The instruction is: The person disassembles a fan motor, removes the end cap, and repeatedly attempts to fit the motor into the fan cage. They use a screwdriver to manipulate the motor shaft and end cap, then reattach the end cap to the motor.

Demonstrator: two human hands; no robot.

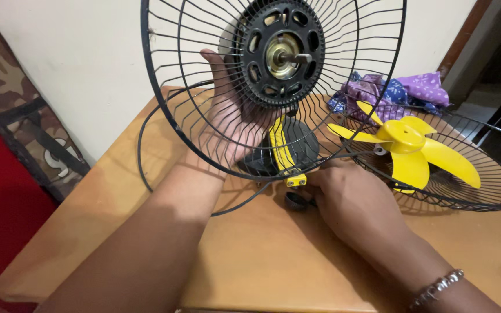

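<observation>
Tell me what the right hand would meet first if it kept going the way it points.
The right hand points left and slightly away; its fingertips are already at the small dark cap, just under the fan's yellow neck. Likely the cap first, though depth is unclear.

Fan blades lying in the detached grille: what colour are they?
Bright yellow; the fan blades show plainly in the head view.

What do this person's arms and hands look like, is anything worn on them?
Both forearms are bare, with no sleeves and no gloves in view. The left hand shows no ring or band that I can see. The right hand is bare too, but its wrist carries a thin silver-coloured beaded metal bracelet. No watch or markings are visible.
</observation>
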